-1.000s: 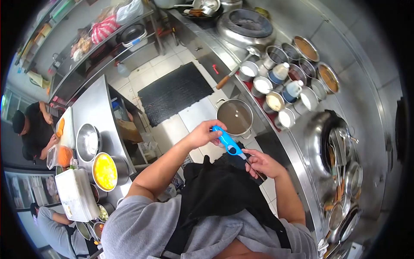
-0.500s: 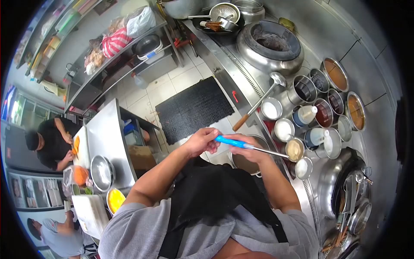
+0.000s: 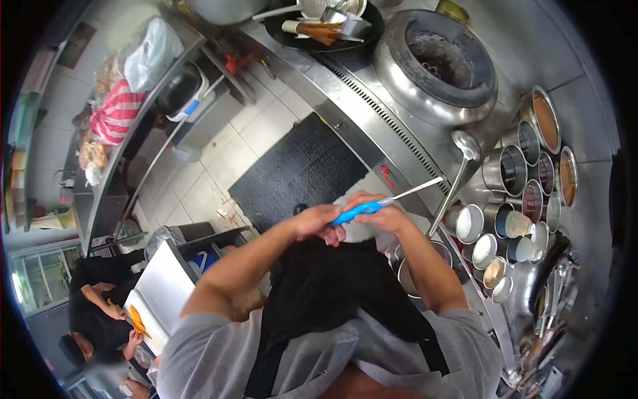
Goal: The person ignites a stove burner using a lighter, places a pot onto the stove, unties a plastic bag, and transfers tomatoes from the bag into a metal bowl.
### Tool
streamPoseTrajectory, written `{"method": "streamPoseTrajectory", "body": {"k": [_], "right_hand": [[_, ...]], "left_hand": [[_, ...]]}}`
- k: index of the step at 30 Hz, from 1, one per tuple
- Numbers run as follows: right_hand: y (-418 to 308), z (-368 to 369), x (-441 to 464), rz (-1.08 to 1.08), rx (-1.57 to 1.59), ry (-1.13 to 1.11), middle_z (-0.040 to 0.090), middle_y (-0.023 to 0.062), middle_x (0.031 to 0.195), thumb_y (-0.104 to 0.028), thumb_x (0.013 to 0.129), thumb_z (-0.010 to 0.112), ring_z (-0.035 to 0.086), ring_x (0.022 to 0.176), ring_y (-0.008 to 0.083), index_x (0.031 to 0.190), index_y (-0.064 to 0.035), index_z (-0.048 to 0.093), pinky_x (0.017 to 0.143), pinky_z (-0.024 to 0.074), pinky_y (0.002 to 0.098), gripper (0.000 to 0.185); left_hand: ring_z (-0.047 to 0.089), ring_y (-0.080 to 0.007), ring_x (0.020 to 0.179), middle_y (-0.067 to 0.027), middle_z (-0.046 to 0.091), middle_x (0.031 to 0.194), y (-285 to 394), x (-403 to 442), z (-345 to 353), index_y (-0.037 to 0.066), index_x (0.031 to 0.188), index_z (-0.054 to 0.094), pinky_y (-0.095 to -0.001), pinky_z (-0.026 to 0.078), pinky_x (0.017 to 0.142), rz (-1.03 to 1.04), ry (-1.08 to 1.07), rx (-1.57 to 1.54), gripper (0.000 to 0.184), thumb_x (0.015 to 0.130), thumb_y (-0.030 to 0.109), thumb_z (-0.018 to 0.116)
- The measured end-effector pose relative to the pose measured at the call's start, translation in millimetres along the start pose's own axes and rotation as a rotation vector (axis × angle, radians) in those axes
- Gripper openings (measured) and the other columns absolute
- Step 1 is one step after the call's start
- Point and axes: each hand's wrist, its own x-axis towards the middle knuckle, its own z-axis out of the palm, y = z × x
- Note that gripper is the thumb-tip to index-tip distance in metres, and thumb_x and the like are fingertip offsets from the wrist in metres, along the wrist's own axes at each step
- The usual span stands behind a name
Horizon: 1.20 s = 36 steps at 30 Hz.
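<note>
Here, the left hand (image 3: 319,224) grips the back end of a blue lighter (image 3: 355,212) while the right hand (image 3: 384,217) is wrapped round its front, the lighter sitting before the black apron (image 3: 325,286), metal tip pointing towards the ladle (image 3: 466,144)

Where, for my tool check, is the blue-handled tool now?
Near the middle of the head view, the blue-handled tool is in the left hand and right hand, just above the black apron, its metal rod pointing rightward.

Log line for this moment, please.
left hand: gripping blue lighter, rear | right hand: gripping it, front | metal rod: pointing away from body
</note>
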Motion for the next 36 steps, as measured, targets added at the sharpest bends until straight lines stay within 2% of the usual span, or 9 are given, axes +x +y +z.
{"method": "streamPoseTrajectory", "body": {"k": [3,6,8,12,16,23,30,35,36], "right_hand": [[7.3,-15.8,-9.5,0.201,0.218,0.385,0.066,0.0086,0.119,-0.013,0.091,0.069,0.063,0.109,0.0203,0.118,-0.0038,0.067,0.09,0.0527,0.0343,0.028],[0.3,-39.9,-30.1,0.375,0.377,0.8,0.066,0.0113,0.121,-0.019,0.097,0.063,0.064,0.11,0.0223,0.124,-0.0034,0.062,0.09,0.0539,0.0372,0.031],[18.2,-79.3,-34.3,0.312,0.422,0.863,0.066,0.0123,0.12,-0.021,0.097,0.064,0.064,0.109,0.0235,0.123,-0.004,0.062,0.089,0.0543,0.0378,0.031],[47.7,-139.1,-24.9,0.262,0.538,0.985,0.066,0.014,0.118,-0.025,0.098,0.064,0.065,0.108,0.0264,0.119,-0.0065,0.061,0.086,0.0551,0.0409,0.029],[31.6,-186.2,6.6,0.283,0.537,0.954,0.067,0.0141,0.117,-0.029,0.097,0.065,0.066,0.105,0.026,0.115,-0.0082,0.062,0.081,0.0545,0.0399,0.028],[32.7,-235.1,53.9,0.245,0.695,0.92,0.067,0.0129,0.115,-0.031,0.098,0.063,0.064,0.105,0.0253,0.116,-0.0097,0.062,0.083,0.0512,0.0409,0.028],[12.8,-223.2,71.4,0.133,0.692,0.929,0.067,0.0128,0.114,-0.032,0.099,0.061,0.063,0.106,0.0254,0.114,-0.0096,0.062,0.084,0.0521,0.0407,0.027],[8.0,-209.2,59.1,0.236,0.709,1.068,0.066,0.0137,0.102,-0.031,0.097,0.063,0.065,0.098,0.026,0.106,-0.0054,0.061,0.082,0.0529,0.0433,0.027],[4.5,-206.2,55.1,0.246,0.705,1.082,0.066,0.0137,0.102,-0.031,0.097,0.063,0.065,0.098,0.026,0.106,-0.0054,0.061,0.082,0.0529,0.0433,0.027]], "left_hand": [[0.07,-0.0214,0.093,-0.013,0.068,0.115,55.3,34.8,-43.7,0.009,0.126,0.052,-0.0352,0.056,0.077,-0.107,-0.093,0.375,0.05,0.105,0.053,0.042],[0.069,-0.0192,0.092,-0.0075,0.068,0.112,77.4,96.1,-104.6,0.011,0.124,0.057,-0.036,0.054,0.075,-0.067,0.068,0.518,0.043,0.104,0.048,0.048],[0.07,-0.0212,0.088,-0.0103,0.068,0.11,87.7,125.5,-146.6,0.007,0.122,0.059,-0.0415,0.056,0.071,-0.015,0.25,0.441,0.042,0.098,0.042,0.057],[0.069,-0.0182,0.089,-0.0069,0.066,0.112,121.5,130.0,-217.9,0.01,0.126,0.056,-0.0357,0.054,0.072,-0.053,0.559,0.55,0.039,0.098,0.037,0.06],[0.067,-0.0196,0.097,-0.0067,0.066,0.114,214.1,49.7,-221.8,0.012,0.127,0.057,-0.0367,0.053,0.08,0.177,0.704,0.053,0.036,0.1,0.035,0.057],[0.066,-0.02,0.099,-0.0083,0.067,0.112,309.9,-60.1,-250.2,0.007,0.13,0.056,-0.0357,0.053,0.083,0.482,1.054,0.097,0.034,0.104,0.028,0.051],[0.066,-0.0204,0.097,-0.0091,0.067,0.11,305.8,-30.3,-264.4,0.006,0.129,0.057,-0.0322,0.054,0.08,0.253,0.997,0.186,0.037,0.102,0.031,0.055],[0.068,-0.0136,0.08,-0.0053,0.069,0.098,236.1,98.5,-297.5,0.008,0.116,0.063,-0.0284,0.054,0.065,0.039,0.626,0.524,0.031,0.1,0.033,0.06],[0.07,-0.0196,0.077,-0.0098,0.07,0.094,216.7,131.8,-292.7,0.004,0.105,0.067,-0.0333,0.057,0.067,0.043,0.555,0.591,0.024,0.092,0.024,0.062]]}}
